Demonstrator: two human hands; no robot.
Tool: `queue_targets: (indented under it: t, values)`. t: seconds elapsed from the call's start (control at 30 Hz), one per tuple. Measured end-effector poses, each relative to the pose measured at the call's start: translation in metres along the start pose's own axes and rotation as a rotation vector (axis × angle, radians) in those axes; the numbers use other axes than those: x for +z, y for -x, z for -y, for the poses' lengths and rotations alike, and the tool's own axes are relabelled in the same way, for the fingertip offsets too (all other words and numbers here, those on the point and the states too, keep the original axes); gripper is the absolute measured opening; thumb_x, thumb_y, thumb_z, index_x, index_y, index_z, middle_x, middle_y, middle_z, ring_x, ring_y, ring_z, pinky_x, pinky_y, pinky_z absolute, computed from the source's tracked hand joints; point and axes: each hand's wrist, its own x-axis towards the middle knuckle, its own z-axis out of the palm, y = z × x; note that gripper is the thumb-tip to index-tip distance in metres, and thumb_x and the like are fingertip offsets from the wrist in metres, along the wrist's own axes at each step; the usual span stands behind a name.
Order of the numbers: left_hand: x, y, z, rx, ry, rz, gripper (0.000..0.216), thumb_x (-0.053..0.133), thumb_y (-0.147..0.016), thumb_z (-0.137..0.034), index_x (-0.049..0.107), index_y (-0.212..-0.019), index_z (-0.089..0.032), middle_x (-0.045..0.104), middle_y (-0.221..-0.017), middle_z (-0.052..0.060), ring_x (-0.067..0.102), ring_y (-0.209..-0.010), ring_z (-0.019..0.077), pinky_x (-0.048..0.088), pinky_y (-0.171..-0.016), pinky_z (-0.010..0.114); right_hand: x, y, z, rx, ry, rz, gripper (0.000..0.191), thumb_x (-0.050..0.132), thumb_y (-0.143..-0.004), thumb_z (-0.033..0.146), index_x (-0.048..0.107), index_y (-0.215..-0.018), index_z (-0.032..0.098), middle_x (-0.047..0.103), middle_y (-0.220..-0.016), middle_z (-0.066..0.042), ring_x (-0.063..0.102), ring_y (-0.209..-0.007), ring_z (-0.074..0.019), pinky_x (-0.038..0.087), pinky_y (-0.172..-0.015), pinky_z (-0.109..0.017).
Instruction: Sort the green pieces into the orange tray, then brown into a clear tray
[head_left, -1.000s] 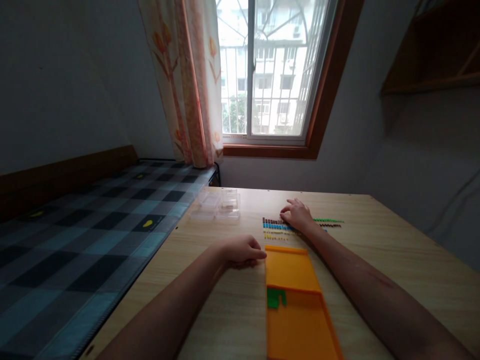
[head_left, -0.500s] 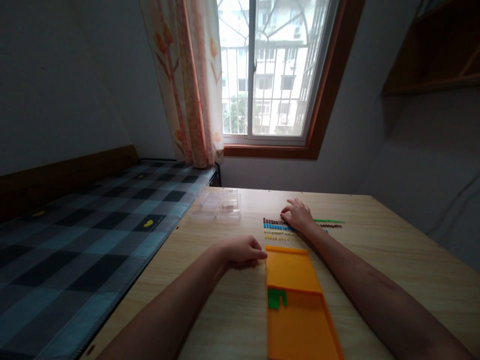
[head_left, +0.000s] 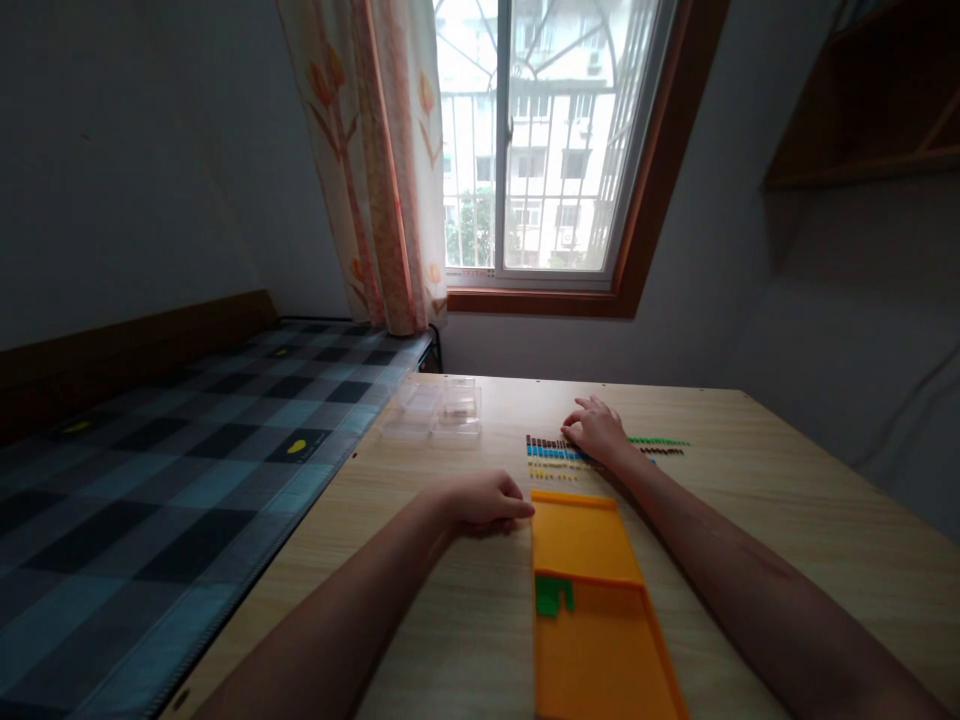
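An orange tray (head_left: 592,640) lies on the wooden table (head_left: 750,520) in front of me, with a green piece (head_left: 551,595) inside near its left wall. My left hand (head_left: 484,500) rests curled on the table, fingertips touching the tray's far left corner. Farther out, my right hand (head_left: 596,428) lies over rows of small coloured pieces: brown (head_left: 544,441), blue (head_left: 546,452), yellow (head_left: 551,466) and green (head_left: 656,441). Its fingers are bent down onto the brown row; what they pinch, if anything, is hidden.
Clear plastic boxes (head_left: 435,410) stand at the table's far left. A bed with a checked cover (head_left: 150,470) runs along the left. A window (head_left: 540,140) and curtain (head_left: 375,160) are behind the table; a wooden shelf (head_left: 870,110) hangs at upper right.
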Motion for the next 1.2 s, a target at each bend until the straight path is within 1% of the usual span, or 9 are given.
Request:
queue_targets:
  t: [0.3, 0.53, 0.77, 0.93, 1.2]
  values:
    - [0.0000, 0.0019, -0.0037, -0.017, -0.027, 0.000, 0.058, 0.066, -0.070, -0.074, 0.055, -0.060, -0.018, 0.049, -0.046, -0.004, 0.038, -0.033, 0.0075, 0.026, -0.033, 0.023, -0.0004, -0.0001, -0.0009, 0.007, -0.002, 0.004, 0.023, 0.064, -0.087, 0.039, 0.079, -0.101, 0.029, 0.050, -0.150, -0.008, 0.031, -0.144, -0.0324, 0.026, -0.113, -0.053]
    - [-0.0008, 0.0030, -0.0048, -0.014, -0.048, 0.003, 0.058, 0.065, -0.071, -0.073, 0.055, -0.060, -0.018, 0.050, -0.047, -0.004, 0.039, -0.035, 0.0077, 0.028, -0.035, 0.023, -0.0001, -0.0002, -0.0004, 0.010, -0.001, 0.004, 0.024, 0.064, -0.085, 0.036, 0.079, -0.102, 0.029, 0.050, -0.150, -0.007, 0.032, -0.144, -0.0332, 0.026, -0.113, -0.052]
    - [0.0008, 0.0036, -0.0055, -0.017, -0.022, -0.005, 0.059, 0.066, -0.069, -0.074, 0.054, -0.059, -0.018, 0.049, -0.047, -0.004, 0.037, -0.033, 0.0071, 0.025, -0.034, 0.023, -0.0003, 0.0008, -0.0009, 0.005, 0.006, -0.003, 0.025, 0.063, -0.085, 0.036, 0.079, -0.102, 0.029, 0.050, -0.150, -0.007, 0.032, -0.144, -0.0334, 0.026, -0.113, -0.052]
    - [0.0002, 0.0027, -0.0048, -0.037, -0.049, -0.007, 0.060, 0.065, -0.069, -0.076, 0.054, -0.060, -0.018, 0.048, -0.046, -0.004, 0.037, -0.033, 0.0073, 0.026, -0.035, 0.023, 0.0005, 0.0012, -0.0012, 0.007, 0.007, -0.005, 0.025, 0.063, -0.086, 0.037, 0.079, -0.102, 0.029, 0.050, -0.150, -0.008, 0.032, -0.144, -0.0337, 0.027, -0.113, -0.052]
    - [0.0003, 0.0015, -0.0030, -0.023, -0.021, -0.004, 0.059, 0.066, -0.068, -0.075, 0.054, -0.060, -0.018, 0.049, -0.048, -0.004, 0.037, -0.033, 0.0071, 0.025, -0.033, 0.023, 0.0024, 0.0010, -0.0011, 0.013, 0.008, -0.007, 0.024, 0.062, -0.086, 0.036, 0.079, -0.102, 0.030, 0.051, -0.149, -0.007, 0.032, -0.144, -0.0334, 0.026, -0.113, -0.053]
